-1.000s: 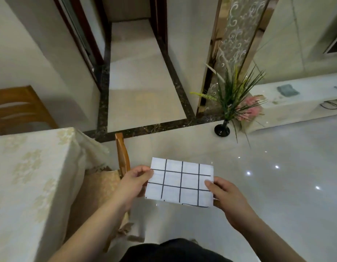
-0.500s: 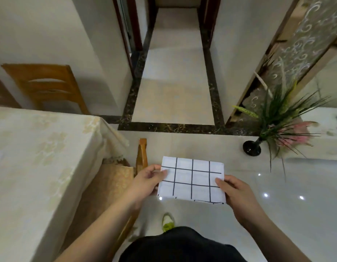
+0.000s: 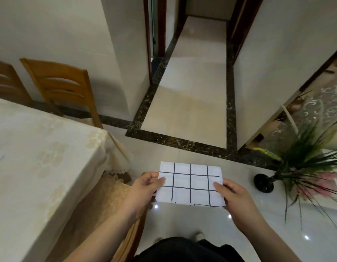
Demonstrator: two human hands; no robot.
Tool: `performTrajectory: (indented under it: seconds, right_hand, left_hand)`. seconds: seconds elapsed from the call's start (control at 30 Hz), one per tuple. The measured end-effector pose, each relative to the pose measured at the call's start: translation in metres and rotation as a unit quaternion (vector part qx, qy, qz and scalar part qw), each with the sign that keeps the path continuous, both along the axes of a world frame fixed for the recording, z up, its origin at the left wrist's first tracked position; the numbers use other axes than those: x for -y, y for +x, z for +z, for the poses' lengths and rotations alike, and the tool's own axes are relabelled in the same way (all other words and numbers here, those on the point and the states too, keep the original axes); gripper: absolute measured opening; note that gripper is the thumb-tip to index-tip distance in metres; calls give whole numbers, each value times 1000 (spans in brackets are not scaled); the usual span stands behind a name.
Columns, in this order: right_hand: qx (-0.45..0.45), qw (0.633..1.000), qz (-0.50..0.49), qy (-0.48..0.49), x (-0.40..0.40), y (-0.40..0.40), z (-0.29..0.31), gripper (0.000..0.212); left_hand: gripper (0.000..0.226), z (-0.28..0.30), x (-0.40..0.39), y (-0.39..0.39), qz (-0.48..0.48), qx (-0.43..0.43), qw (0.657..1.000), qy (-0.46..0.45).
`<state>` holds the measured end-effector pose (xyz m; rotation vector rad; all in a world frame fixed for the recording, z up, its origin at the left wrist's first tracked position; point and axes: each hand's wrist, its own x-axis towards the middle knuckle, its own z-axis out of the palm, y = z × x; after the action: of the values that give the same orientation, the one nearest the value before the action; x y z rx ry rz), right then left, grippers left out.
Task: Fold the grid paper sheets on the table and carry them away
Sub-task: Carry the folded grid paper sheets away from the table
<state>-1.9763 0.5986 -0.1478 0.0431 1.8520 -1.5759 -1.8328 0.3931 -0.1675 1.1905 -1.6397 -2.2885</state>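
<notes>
the floor [image 3: 192,110] runs open straight ahead into the hallway between two walls. the table [image 3: 41,167] and a chair [image 3: 99,208] tucked beside it block the left; a potted plant [image 3: 303,163] spreads its leaves across the right.

- The left hand [image 3: 145,188] and right hand [image 3: 234,197] are bare: no gloves, rings or watch show.
- Both forearms are uncovered, with no sleeve in sight.
- Dark black clothing [image 3: 184,249] covers the lower body.
- 2 light-coloured shoes [image 3: 199,235] peek out past it.
</notes>
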Motion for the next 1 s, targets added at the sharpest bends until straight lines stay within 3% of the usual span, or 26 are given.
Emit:
performTrajectory:
  seconds: [0.33, 0.57, 1.0]
  right_hand:
    - [3, 988, 153, -6, 67, -141, -17, 16]
    - [-15, 971, 239, -4, 115, -223, -12, 12]
    - [-21, 933, 360, 12, 267, -253, -34, 11]
  left_hand:
    - [19, -3, 28, -90, 104, 38, 992, -56]
    - [19, -1, 40, -148, 218, 46, 974, -39]
    - [23, -19, 119, -158, 387, 62, 920, -34]
